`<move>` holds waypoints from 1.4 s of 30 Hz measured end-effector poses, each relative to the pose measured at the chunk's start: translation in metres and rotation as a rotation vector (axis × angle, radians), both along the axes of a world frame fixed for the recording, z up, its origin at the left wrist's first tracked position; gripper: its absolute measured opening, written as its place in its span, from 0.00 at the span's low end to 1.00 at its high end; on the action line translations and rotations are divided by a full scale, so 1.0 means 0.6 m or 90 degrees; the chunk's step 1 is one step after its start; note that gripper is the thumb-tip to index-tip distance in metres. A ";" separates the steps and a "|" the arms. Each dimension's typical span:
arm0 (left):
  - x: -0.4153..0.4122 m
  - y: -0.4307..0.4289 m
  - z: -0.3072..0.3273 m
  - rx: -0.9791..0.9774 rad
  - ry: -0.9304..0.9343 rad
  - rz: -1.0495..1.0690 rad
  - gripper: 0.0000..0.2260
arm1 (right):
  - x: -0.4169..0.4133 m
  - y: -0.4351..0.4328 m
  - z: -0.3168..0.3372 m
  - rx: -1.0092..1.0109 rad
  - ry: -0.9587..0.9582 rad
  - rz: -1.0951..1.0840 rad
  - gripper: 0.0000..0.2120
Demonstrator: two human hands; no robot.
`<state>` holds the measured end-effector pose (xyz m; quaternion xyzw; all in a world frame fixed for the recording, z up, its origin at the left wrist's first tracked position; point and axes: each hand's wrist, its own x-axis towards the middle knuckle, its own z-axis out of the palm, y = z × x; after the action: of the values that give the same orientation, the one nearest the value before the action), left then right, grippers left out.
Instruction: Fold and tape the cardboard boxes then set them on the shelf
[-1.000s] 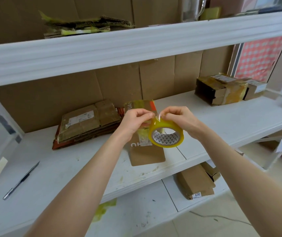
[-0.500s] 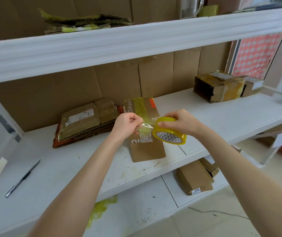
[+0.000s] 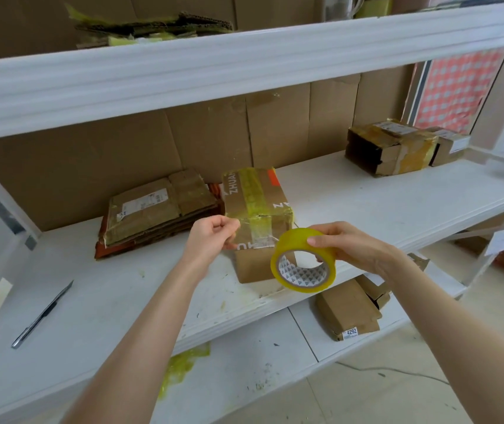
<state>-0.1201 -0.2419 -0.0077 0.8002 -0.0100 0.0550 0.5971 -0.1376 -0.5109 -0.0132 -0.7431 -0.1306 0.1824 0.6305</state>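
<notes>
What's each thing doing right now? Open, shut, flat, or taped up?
tape roll, gripped by the right hand, partly unrolled
tape strip, stretched out, end pinched by the left hand
front box, folded up, tape across its top
cardboard stack, lying flat, unfolded
far boxes, taped, on the shelf

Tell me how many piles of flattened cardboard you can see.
2. The upper pile lies on the top shelf; the lower pile lies on the middle shelf, left of the taped box. Others may be hidden.
</notes>
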 end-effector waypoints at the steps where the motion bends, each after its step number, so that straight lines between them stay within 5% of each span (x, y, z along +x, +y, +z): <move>1: 0.000 0.002 -0.002 0.009 -0.012 0.011 0.08 | -0.002 -0.003 0.001 0.016 0.008 0.017 0.16; 9: 0.007 0.028 -0.012 0.090 -0.084 0.168 0.08 | 0.010 -0.001 0.025 -0.251 -0.152 -0.072 0.13; 14: 0.012 0.033 -0.021 0.135 -0.108 0.188 0.09 | 0.017 -0.006 0.025 -0.223 -0.155 -0.103 0.06; 20: 0.023 0.024 -0.028 0.128 -0.147 0.242 0.07 | 0.066 0.002 0.015 -0.606 -0.305 -0.343 0.14; 42: 0.116 0.027 -0.094 0.156 -0.082 0.245 0.01 | 0.166 0.049 -0.033 -0.605 -0.308 -0.359 0.08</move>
<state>-0.0505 -0.2259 -0.0640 0.8487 0.0980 0.2172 0.4721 -0.0379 -0.4814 -0.0332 -0.9698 0.0278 -0.1278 0.2059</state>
